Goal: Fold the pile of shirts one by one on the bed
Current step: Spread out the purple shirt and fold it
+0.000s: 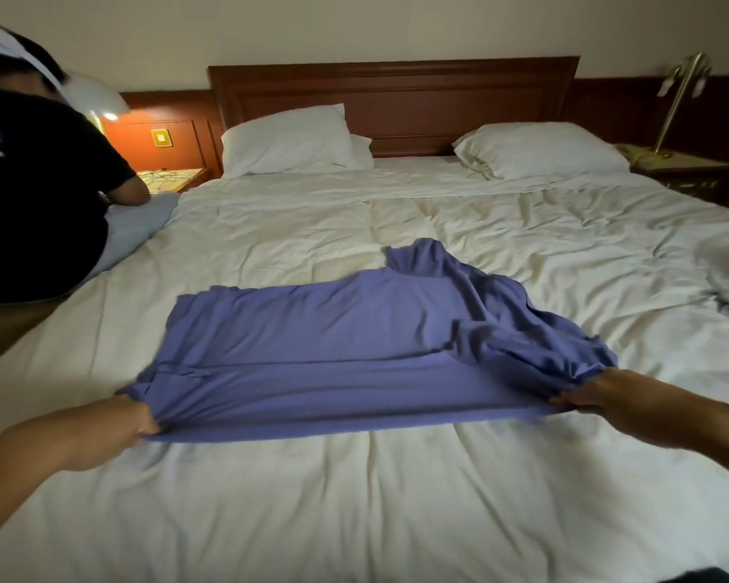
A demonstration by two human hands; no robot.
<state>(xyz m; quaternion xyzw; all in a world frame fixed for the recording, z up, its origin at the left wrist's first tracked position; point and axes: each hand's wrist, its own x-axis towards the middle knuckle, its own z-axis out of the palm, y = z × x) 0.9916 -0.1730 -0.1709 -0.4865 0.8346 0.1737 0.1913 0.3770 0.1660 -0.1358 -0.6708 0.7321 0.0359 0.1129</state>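
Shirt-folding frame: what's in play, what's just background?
In play: spread blue-violet jersey shirt, left hand and right hand gripping its near edge, white-sheeted bed.
Background: two white pillows, dark wooden headboard, brass bedside lamp, person in black T-shirt at left.

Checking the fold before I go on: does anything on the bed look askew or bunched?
Yes. The purple-blue fabric shirt lies smooth toward the left hand, but bunches in rumpled folds by the right hand.

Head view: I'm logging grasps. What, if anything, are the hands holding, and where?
The blue shirt, by its near edge: the left hand grips the left corner, the right hand the right corner.
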